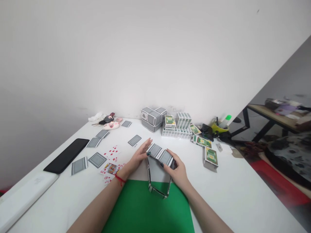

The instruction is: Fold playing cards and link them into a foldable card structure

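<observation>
Between my hands is a hollow structure of joined playing cards (160, 154), patterned grey backs facing up along its far side. My left hand (139, 156) closes on its far left corner, thumb lying on top. At the right end, my right hand (178, 170) grips the edge with the thumb on the near side. The structure's near part is an open card-edged frame reaching over a green sheet (150, 213). Left of my left hand lie face-up diamond cards (111, 168) and a face-down card (134, 140).
A block built of cards (153, 119) stands by the wall, next to stacked card boxes (177, 132). More card boxes (211, 157) lie to the right. Loose cards (97, 160), a black slab (66, 156) and a white case (26, 200) occupy the left side.
</observation>
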Demonstrator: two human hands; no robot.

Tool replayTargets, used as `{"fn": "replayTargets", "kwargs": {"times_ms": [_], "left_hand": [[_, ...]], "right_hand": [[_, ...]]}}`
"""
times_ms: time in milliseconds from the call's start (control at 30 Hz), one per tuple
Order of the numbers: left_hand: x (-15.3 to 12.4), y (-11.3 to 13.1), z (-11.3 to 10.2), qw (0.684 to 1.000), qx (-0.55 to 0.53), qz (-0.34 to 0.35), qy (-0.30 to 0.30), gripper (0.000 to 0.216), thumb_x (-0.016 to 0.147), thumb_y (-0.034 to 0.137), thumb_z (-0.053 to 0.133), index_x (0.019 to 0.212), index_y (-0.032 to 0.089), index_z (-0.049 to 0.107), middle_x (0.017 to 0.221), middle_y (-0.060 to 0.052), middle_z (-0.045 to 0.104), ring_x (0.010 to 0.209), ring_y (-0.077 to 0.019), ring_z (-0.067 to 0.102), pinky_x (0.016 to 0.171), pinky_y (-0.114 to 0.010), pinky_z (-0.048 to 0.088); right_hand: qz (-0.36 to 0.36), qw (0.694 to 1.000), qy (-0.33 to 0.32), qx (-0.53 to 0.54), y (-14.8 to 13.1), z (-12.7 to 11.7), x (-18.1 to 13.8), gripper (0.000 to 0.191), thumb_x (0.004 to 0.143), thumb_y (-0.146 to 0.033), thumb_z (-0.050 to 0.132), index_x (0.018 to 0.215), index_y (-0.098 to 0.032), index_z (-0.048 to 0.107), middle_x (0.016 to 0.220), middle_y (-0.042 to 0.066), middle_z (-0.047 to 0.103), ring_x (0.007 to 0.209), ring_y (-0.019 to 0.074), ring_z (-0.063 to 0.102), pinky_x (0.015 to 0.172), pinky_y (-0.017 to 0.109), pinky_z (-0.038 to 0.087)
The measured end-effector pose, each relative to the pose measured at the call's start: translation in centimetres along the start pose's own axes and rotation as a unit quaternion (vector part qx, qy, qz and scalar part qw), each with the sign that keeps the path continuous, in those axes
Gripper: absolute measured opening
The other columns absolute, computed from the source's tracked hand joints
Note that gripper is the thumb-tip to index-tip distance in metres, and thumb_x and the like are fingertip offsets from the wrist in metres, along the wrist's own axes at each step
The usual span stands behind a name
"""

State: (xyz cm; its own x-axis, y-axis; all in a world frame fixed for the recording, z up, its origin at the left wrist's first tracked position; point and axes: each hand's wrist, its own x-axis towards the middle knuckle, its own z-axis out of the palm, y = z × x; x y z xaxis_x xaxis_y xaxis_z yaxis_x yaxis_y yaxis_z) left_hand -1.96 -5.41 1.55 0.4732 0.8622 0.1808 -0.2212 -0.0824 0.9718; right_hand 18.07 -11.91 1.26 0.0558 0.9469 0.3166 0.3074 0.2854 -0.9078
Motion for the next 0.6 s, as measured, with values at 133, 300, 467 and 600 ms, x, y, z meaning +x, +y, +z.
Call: {"fn": "replayTargets", "kwargs": {"times_ms": [133,300,467,600], "left_hand": [[-1.3,-0.8,0.6,1.0,0.023,-0.011,0.001,0.09,0.067,0.027,0.065,0.142,0.024,0.014,0.149,-0.007,0.013,0.136,-0.0252,0.014,0.11,-0.042,0.016],[-1.1,1.0,0.9,0.99,0.125,-0.052,-0.041,0.065,0.067,0.012,0.051,0.13,0.022,0.044,0.139,-0.003,0.038,0.129,-0.024,0.032,0.11,-0.045,0.016],[1.1,3.7,0.0,0.971,0.193,-0.103,-0.102,0.043,0.074,0.023,0.053,0.117,0.02,0.058,0.122,-0.003,0.057,0.114,-0.0238,0.05,0.103,-0.042,0.032],[1.3,4.5,-0.4,0.963,0.246,-0.107,-0.012,0.043,0.075,0.036,0.056,0.113,0.017,0.06,0.119,-0.007,0.059,0.11,-0.0253,0.053,0.098,-0.039,0.037]], "right_hand": [[0.017,0.993,0.102,-0.065,-0.4,0.8,-0.8,0.057,0.07,-0.035,0.062,0.122,-0.018,0.048,0.121,0.012,0.051,0.113,0.0279,0.047,0.097,0.045,0.037],[0.038,0.997,0.062,0.026,-0.1,-0.3,-0.4,0.05,0.082,-0.041,0.046,0.127,-0.02,0.04,0.115,0.012,0.055,0.102,0.0243,0.054,0.083,0.041,0.046],[0.078,0.98,-0.068,0.17,1.3,-2.4,1.9,0.055,0.076,-0.041,0.054,0.126,-0.022,0.043,0.126,0.011,0.052,0.116,0.0266,0.048,0.093,0.045,0.039],[0.096,0.958,-0.136,0.235,1.8,-3.2,2.8,0.059,0.071,-0.037,0.06,0.127,-0.026,0.043,0.132,0.009,0.048,0.119,0.0257,0.046,0.096,0.047,0.036]]}}
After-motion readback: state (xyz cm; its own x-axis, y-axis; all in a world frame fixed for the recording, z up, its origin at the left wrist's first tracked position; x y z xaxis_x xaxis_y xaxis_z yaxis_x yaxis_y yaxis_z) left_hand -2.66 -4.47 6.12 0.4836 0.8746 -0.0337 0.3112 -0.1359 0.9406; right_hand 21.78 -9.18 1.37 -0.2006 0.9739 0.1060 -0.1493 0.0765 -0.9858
